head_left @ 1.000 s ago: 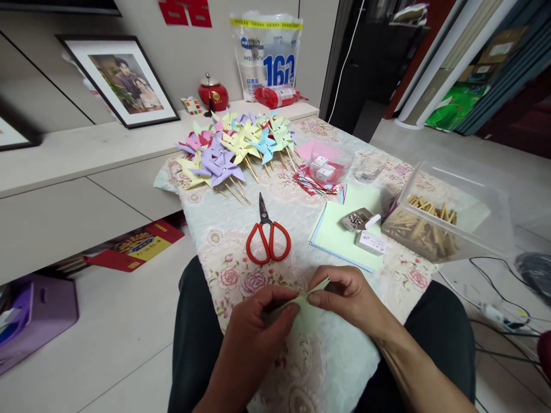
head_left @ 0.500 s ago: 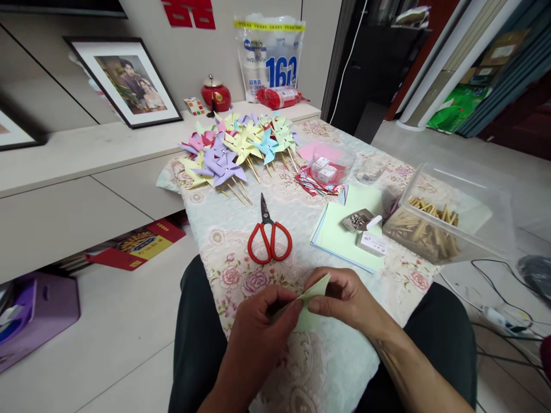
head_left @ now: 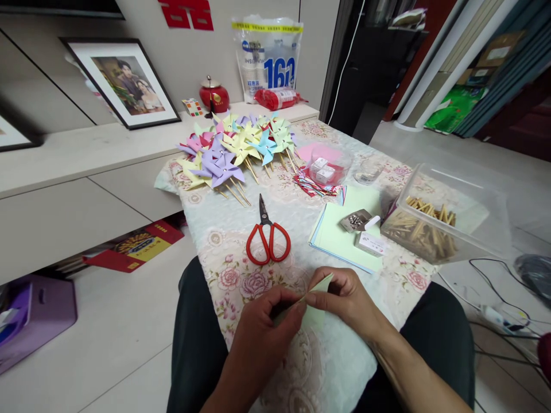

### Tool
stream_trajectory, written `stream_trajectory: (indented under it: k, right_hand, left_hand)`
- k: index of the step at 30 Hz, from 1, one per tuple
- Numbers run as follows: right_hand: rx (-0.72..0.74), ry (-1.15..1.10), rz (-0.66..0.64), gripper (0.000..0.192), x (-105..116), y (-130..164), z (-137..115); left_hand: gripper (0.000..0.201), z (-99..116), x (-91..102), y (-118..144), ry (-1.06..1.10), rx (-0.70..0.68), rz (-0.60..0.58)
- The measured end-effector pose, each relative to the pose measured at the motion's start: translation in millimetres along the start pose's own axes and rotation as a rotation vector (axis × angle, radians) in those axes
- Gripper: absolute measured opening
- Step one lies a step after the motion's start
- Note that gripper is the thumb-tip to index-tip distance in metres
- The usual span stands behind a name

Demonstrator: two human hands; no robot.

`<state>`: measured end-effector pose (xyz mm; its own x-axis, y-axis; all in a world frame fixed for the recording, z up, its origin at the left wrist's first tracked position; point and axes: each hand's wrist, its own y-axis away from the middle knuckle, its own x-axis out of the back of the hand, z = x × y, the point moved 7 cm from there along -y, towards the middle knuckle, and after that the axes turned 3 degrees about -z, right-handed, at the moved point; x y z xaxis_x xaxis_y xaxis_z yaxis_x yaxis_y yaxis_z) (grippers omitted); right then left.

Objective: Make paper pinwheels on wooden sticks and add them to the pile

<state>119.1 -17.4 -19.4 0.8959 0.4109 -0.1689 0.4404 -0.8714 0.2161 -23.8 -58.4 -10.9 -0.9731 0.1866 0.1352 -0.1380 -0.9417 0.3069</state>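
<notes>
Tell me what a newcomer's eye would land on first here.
Probably the heap of pastel paper pinwheels on sticks at the table's far end. Next, the red-handled scissors lying mid-table. Nearest the camera, the left hand and right hand pinch a pale green paper piece between them.

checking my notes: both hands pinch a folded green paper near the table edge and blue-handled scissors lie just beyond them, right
Not quite: the scissors have red handles, not blue, as the head view shows. The rest holds: the left hand and right hand both pinch the folded green paper near the table edge, with the scissors lying just beyond.
</notes>
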Motion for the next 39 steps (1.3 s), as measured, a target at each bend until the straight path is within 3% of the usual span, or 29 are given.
stream_trajectory:
  k: [10, 16, 23, 31, 39]
  right_hand:
    - [-0.036, -0.199, -0.01, 0.031, 4.5, -1.6, 11.2]
    - [-0.046, -0.287, -0.003, 0.044, 3.6, -3.4, 16.4]
    - [-0.086, -0.36, 0.006, 0.059, 0.8, -2.4, 14.2]
    - [-0.063, -0.282, -0.048, 0.065, -1.4, -3.4, 13.7]
    - [-0.068, -0.358, -0.2, 0.066, -7.3, -2.4, 18.5]
  left_hand:
    - [0.021, -3.3, 4.9, 0.4, 0.062, 0.072, 0.085]
    - [0.016, -0.2, 2.7, 0.1, 0.041, 0.023, -0.006]
    - [0.01, -4.5, 0.6, -0.8, 0.143, -0.01, -0.029]
    - [0.006, 3.1, -0.3, -4.3, 0.164, -0.113, -0.011]
    - [0.039, 5.7, -2.9, -2.3, 0.147, -0.179, -0.028]
